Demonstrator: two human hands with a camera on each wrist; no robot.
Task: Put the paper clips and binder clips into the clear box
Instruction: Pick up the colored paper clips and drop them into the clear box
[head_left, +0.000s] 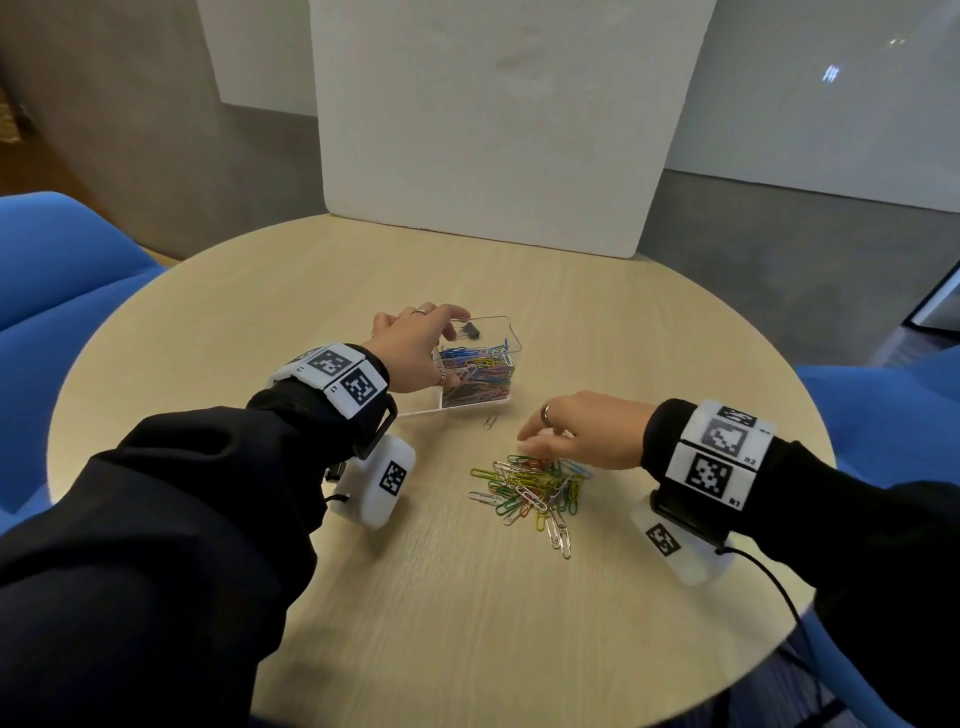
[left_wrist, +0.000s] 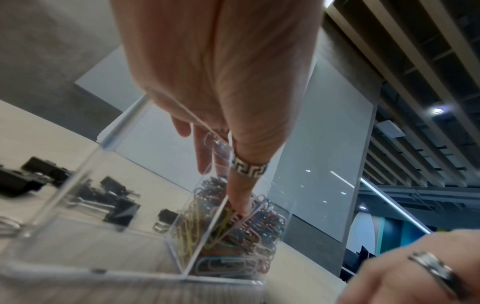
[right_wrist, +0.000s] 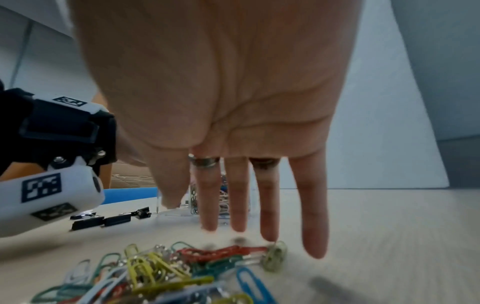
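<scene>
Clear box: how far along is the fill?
Done: one section of the clear box is packed with paper clips. In hand: left hand presses them down; right hand reaches for the loose pile. Left: that pile and the binder clips outside the box.

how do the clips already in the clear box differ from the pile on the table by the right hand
The paper clips in the clear box are packed into a dense stack in one compartment; the loose pile lies spread flat on the table. The left hand reaches into the boxed stack, thumb pressed among the clips; the right hand hovers open over the pile, fingers straight. Both are mixed-colour paper clips.
</scene>
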